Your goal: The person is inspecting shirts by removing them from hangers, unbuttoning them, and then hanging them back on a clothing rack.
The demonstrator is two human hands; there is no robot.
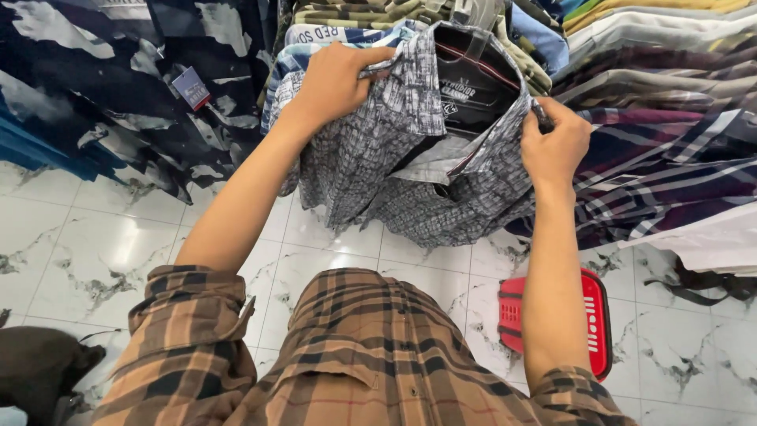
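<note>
A grey checked shirt [371, 162] with a dark inner collar hangs open in front of me, held up by both hands. My left hand [335, 83] grips the left side of its collar and shoulder. My right hand [556, 146] pinches the right front edge near the collar. The shirt's lower part droops toward the floor. I wear a brown plaid shirt [355, 355] with the sleeves rolled up.
Stacks of folded shirts [662, 87] fill the right and top. A dark blue patterned cloth [118, 87] with a hang tag lies at the left. A red plastic stool [595, 315] stands on the white marble tile floor [95, 252]. A dark bag [39, 367] sits at lower left.
</note>
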